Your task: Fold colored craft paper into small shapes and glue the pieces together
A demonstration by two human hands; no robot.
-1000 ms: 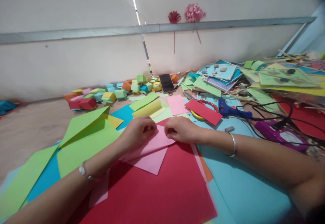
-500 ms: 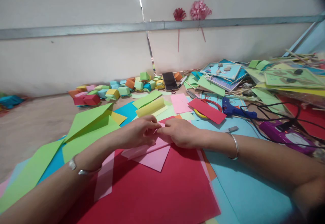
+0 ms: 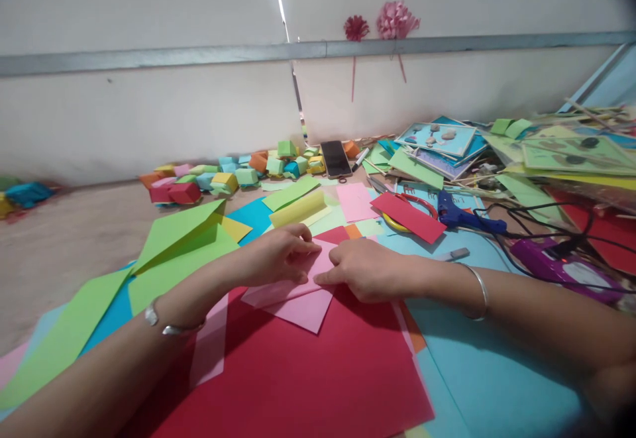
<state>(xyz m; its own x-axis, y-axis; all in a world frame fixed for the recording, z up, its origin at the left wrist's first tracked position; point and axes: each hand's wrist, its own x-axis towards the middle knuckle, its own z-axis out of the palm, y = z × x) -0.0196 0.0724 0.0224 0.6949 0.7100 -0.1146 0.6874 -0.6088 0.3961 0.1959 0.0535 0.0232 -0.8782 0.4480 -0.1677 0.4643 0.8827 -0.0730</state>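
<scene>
A pink paper [image 3: 288,293], folded over on itself with one corner pointing toward me, lies on a large red sheet [image 3: 308,385]. My left hand [image 3: 278,258] is closed at its left side, fingers bent and thumb on the folded part. From the other side my right hand [image 3: 370,269] presses the fold with an extended finger, its remaining fingers curled in. Both palms face down, so part of the paper is hidden beneath them. Under my left wrist lies a separate pink strip [image 3: 211,348].
Green folded sheets [image 3: 183,246] lie left. Scissors [image 3: 397,222] sit under a red strip, near a blue glue gun [image 3: 467,216] and a purple device [image 3: 561,269] with black cables. Paper cubes [image 3: 226,183] and a phone [image 3: 336,158] stand along the wall.
My right hand has moved slightly down and toward me along the fold, parting from my left hand's fingertips. More of the pink paper shows between the hands.
</scene>
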